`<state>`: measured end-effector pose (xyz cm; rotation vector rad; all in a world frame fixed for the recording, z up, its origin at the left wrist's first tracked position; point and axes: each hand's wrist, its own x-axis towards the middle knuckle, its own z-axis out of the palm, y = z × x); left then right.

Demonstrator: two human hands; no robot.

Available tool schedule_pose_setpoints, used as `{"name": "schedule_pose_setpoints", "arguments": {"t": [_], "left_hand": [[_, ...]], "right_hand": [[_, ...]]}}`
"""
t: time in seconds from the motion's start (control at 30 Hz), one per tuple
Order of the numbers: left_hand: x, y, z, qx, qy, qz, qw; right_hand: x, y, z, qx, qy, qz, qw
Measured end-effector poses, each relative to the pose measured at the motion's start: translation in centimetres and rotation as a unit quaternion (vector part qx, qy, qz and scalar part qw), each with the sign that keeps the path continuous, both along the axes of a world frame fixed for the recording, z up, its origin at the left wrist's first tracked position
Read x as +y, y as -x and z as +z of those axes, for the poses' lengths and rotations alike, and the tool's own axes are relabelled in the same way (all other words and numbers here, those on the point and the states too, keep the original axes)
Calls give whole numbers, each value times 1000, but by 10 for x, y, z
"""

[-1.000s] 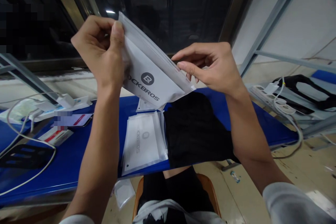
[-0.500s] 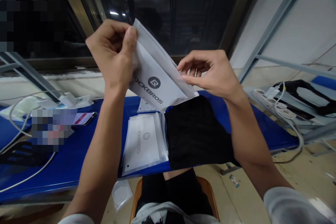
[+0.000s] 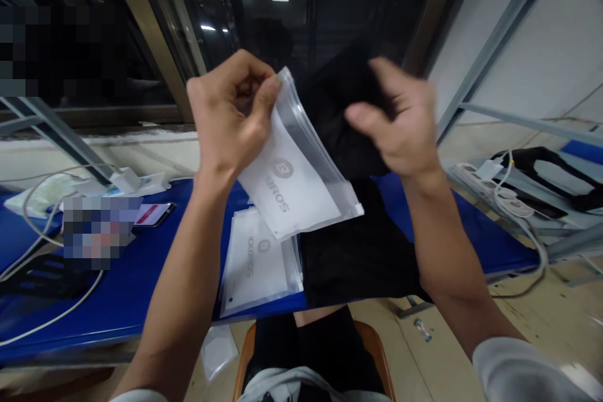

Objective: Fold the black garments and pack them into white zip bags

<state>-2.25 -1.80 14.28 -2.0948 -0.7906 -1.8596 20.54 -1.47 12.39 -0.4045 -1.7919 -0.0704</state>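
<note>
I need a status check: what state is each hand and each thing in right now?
Left hand: closed, pinching the held bag's top corner
Right hand: blurred, around the held cloth
Held bag: tilted, seal unclear
Held cloth: above the table
Lower cloth: lying on the table
Bag stack: lying flat
Phone: screen lit

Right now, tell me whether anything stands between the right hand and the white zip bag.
Yes: a black cloth, held up by the blurred right hand, fills the gap to the white zip bag in the left hand. Nothing else visible is between them.
</note>
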Motion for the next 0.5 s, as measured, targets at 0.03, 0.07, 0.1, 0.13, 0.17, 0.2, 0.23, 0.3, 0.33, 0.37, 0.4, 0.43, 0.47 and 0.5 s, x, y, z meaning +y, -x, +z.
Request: {"name": "schedule_pose_setpoints", "arguments": {"t": [0.03, 0.07, 0.1, 0.13, 0.17, 0.2, 0.23, 0.3, 0.33, 0.37, 0.4, 0.43, 0.47, 0.5], "left_hand": [[-1, 7, 2, 1, 23, 2, 1000], [-1, 15, 1, 14, 58, -2, 998], [-2, 22, -4, 39, 106, -8, 994], [-1, 28, -14, 78, 162, -14, 984], [0, 34, -30, 125, 216, -16, 968], [2, 39, -51, 175, 264, -9, 949], [5, 44, -75, 226, 298, 5, 927], [13, 52, -123, 300, 324, 64, 895], [16, 55, -143, 350, 329, 84, 873], [17, 58, -159, 395, 321, 101, 855], [16, 60, -169, 427, 301, 120, 844], [12, 61, -175, 451, 281, 135, 836], [4, 63, -176, 464, 263, 149, 833], [-6, 64, -175, 471, 249, 158, 832]], "right_hand": [[2, -7, 2, 80, -33, -9, 996], [4, -15, 4, 153, -61, -25, 986], [5, -24, 6, 213, -79, -49, 973], [6, -31, 8, 257, -86, -81, 959], [5, -39, 10, 285, -82, -117, 948], [5, -45, 11, 301, -69, -149, 939], [4, -50, 12, 304, -50, -169, 936], [6, -55, 12, 286, -17, -160, 944], [8, -56, 11, 276, -10, -140, 951], [12, -55, 9, 263, -8, -117, 958], [16, -54, 8, 253, -9, -98, 962], [20, -53, 7, 247, -11, -88, 965], [23, -52, 6, 243, -14, -86, 966], [26, -50, 5, 241, -17, -90, 966]]}}
